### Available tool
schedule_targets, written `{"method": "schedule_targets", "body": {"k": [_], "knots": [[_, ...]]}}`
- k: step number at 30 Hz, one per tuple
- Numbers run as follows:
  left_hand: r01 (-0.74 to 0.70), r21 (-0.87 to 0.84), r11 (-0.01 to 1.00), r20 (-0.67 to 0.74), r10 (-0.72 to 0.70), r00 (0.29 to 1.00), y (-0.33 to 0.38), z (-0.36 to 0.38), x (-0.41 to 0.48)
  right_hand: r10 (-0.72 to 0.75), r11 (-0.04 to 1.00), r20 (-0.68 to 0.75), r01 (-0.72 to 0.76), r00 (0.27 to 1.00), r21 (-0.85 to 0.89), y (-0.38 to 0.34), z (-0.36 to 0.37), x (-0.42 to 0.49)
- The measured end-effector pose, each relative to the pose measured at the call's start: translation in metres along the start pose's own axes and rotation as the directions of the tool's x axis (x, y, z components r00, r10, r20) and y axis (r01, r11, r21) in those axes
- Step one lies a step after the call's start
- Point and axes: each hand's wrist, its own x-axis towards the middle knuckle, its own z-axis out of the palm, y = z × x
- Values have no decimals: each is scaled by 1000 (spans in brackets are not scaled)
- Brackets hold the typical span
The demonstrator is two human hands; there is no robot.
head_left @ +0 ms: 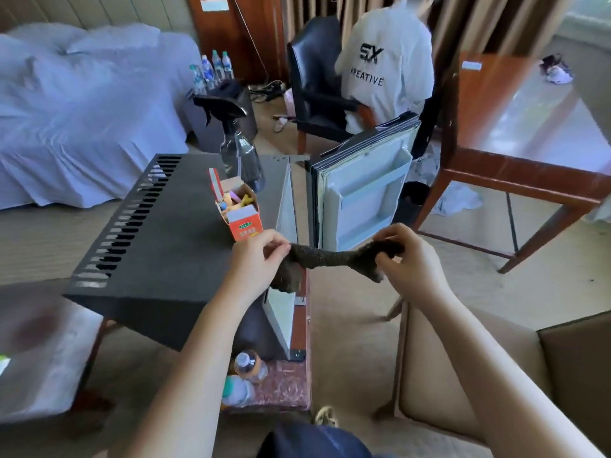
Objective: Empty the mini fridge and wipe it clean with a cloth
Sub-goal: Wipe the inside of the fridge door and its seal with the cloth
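Observation:
A black mini fridge (155,246) stands in front of me, its door (360,190) swung wide open to the right, pale inner lining showing. My left hand (256,262) and my right hand (408,256) each grip one end of a dark brown cloth (325,259), stretched and twisted between them just above the fridge's front edge. On the fridge top stand an orange carton (239,209) with small coloured items and a dark spray bottle (239,150). The fridge interior is mostly hidden from this angle.
Two bottles (246,375) lie on a low surface beside the fridge base. A bed (82,104) is at the left, a black chair (317,84) with a seated person in a white shirt behind, a wooden table (529,133) at the right, a beige armchair (496,375) near me.

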Motion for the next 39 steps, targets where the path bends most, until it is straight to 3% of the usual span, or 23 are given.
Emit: {"method": "schedule_targets", "body": {"k": [6,12,16,19,21,23,25,28,34,36,39], "knots": [[87,-50,995,-68,-90,994,2,-3,10,-170,985,126,166,977,45,-14,17,61],[266,-136,954,-203,-290,935,-12,-15,-5,-352,931,332,288,875,226,-59,81,101],[396,-188,899,-373,-439,818,-10,-7,-13,-519,850,565,315,642,423,-80,119,108],[431,-309,848,-491,-530,691,1,9,-17,-627,777,617,326,477,538,-82,134,121],[432,-389,814,-518,-581,628,16,26,-15,-671,741,665,248,328,624,-81,133,133],[474,-366,801,-584,-594,553,27,45,-9,-688,725,701,229,189,650,-77,126,144],[492,-363,791,-655,-592,470,33,58,-2,-705,704,695,250,139,664,-69,119,156],[490,-347,800,-706,-567,425,35,70,5,-723,691,654,272,223,670,-58,114,183],[530,-344,775,-758,-562,330,28,75,11,-628,742,431,330,649,584,-63,134,254],[596,-281,752,-786,-537,307,24,73,11,-619,753,413,353,668,556,-75,150,277],[745,-115,657,-811,-495,312,13,72,17,-671,738,500,424,548,526,-96,175,293]]}}
